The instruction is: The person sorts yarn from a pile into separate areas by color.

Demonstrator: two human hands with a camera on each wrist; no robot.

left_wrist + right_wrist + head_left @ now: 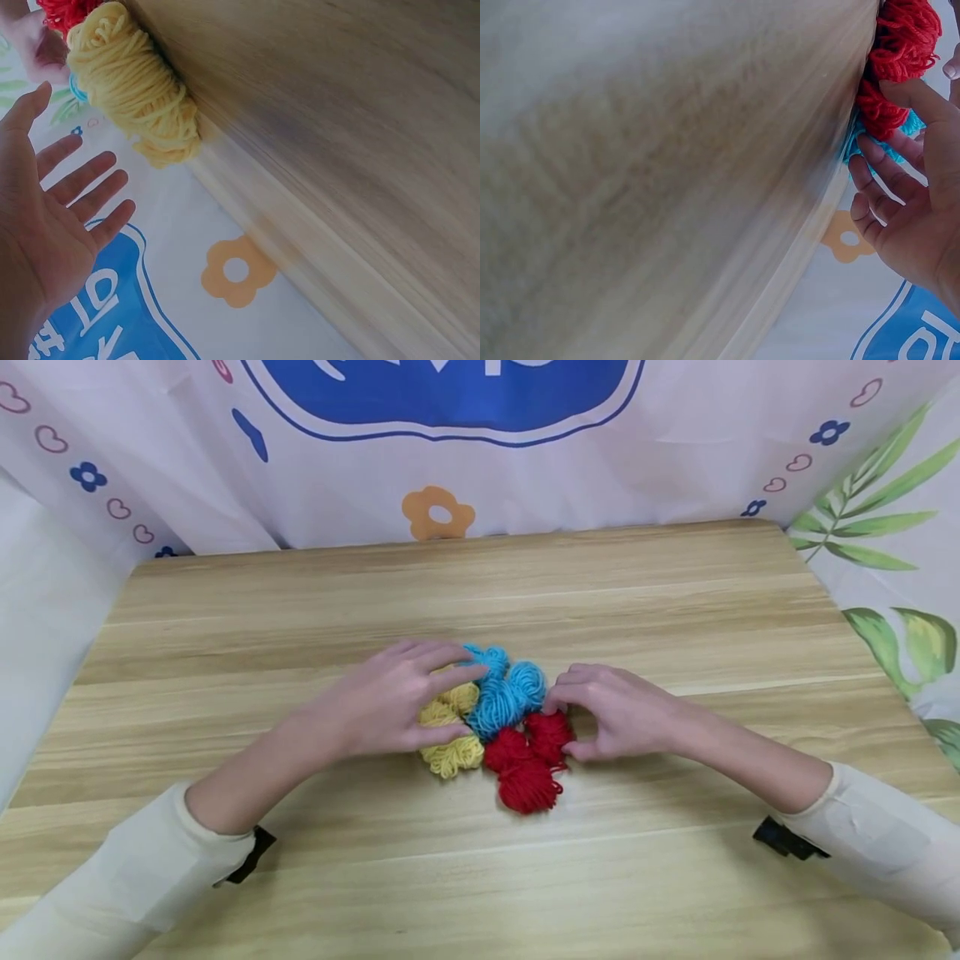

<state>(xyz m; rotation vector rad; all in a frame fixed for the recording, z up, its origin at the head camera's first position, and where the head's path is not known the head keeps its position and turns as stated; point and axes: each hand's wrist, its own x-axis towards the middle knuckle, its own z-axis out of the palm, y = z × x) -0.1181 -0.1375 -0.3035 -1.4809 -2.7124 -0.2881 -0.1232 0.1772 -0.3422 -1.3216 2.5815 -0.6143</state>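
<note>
Head view: left hand [393, 703] part-hides yellow yarn [452, 758], right hand [626, 712] touches red yarn [528, 787], both with fingers parted; blue yarn [497, 706] nearer counter's [480, 885] far edge.

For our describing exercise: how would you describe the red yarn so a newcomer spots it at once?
On the wooden table, look between the left hand and right hand. The red yarn lies there, by the right thumb. Its red colour sets it apart from the blue yarn and yellow yarn beside it.
</note>
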